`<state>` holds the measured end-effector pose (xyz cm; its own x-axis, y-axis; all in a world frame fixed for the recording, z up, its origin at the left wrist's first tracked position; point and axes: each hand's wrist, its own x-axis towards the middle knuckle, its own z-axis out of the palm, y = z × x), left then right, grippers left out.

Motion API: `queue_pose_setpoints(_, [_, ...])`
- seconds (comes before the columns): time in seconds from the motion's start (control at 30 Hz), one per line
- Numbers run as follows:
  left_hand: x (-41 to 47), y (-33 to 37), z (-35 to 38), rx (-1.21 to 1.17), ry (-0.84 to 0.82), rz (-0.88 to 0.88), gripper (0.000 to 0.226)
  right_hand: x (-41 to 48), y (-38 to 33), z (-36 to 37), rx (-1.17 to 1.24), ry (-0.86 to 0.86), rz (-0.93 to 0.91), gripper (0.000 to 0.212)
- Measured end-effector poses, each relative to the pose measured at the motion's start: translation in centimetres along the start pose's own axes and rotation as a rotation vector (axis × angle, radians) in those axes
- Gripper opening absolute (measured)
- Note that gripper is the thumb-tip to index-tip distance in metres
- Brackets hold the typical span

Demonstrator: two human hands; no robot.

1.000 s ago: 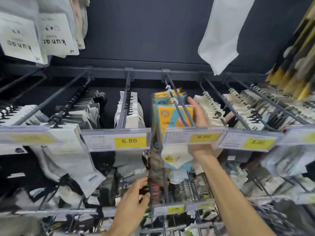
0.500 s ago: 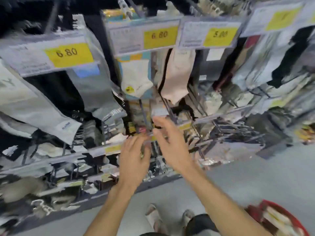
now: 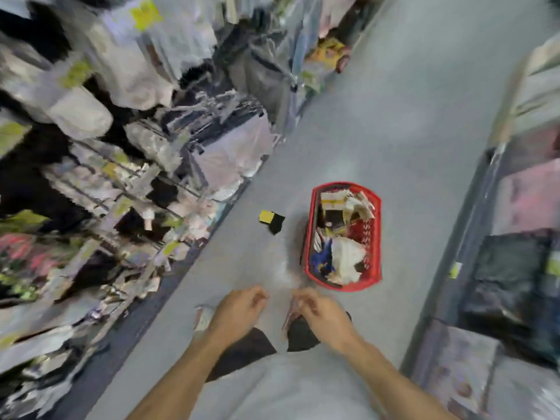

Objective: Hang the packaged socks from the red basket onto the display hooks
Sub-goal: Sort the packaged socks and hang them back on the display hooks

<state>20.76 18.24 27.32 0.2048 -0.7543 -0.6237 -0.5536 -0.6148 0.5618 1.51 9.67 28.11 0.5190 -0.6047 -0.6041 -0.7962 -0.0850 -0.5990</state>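
Red basket point(image 3: 342, 287) sits on the floor point(image 3: 394, 131), sock packs point(image 3: 348, 259) piled inside. One black/yellow pack point(image 3: 271, 221) lies on the floor just left of it. Hands are low, close together and blurred. Left hand point(image 3: 239, 307): fingers loosely curled, nothing in it. Right hand point(image 3: 324, 313): curled, can't tell if holding anything. Racks point(image 3: 121, 147) at left.

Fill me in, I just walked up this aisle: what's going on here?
A person stands in a shop aisle, looking down at the floor. The left hand and right hand are low in front of the body, apart. The left holds nothing visible; the right is too blurred to tell. The basket sits on the floor ahead with sock packs in it. A loose pack lies on the floor to its left. The rack stands on the left.
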Motion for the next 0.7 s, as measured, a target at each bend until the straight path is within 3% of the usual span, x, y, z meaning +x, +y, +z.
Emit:
queue_pose_setpoints(0.27, [11.4, 2.5, 10.9, -0.041, -0.324, -0.169, 0.027, 3.8, 15.2, -4.1, 0.041, 0.029, 0.293, 0.025])
queue_pose_setpoints(0.37, [16.9, 1.9, 13.4, -0.202, -0.341, -0.254, 0.033, 8.4, 19.4, -3.3, 0.094, 0.061, 0.352, 0.023])
queue_pose_setpoints(0.47, [24.0, 0.0, 15.6, -0.324, -0.343, -0.345, 0.006, 14.6, 23.8, -0.9, 0.136, 0.108, 0.405, 0.022])
queue_pose_setpoints(0.5, [26.8, -1.3, 16.5, -0.350, -0.319, -0.383, 0.013, 17.0, 25.2, 0.2, 0.156, 0.137, 0.417, 0.023])
queue_pose_setpoints(0.7, [46.3, -12.5, 22.4, -0.273, -0.240, -0.443, 0.012, 33.9, 32.5, 7.0, 0.278, 0.368, 0.366, 0.027])
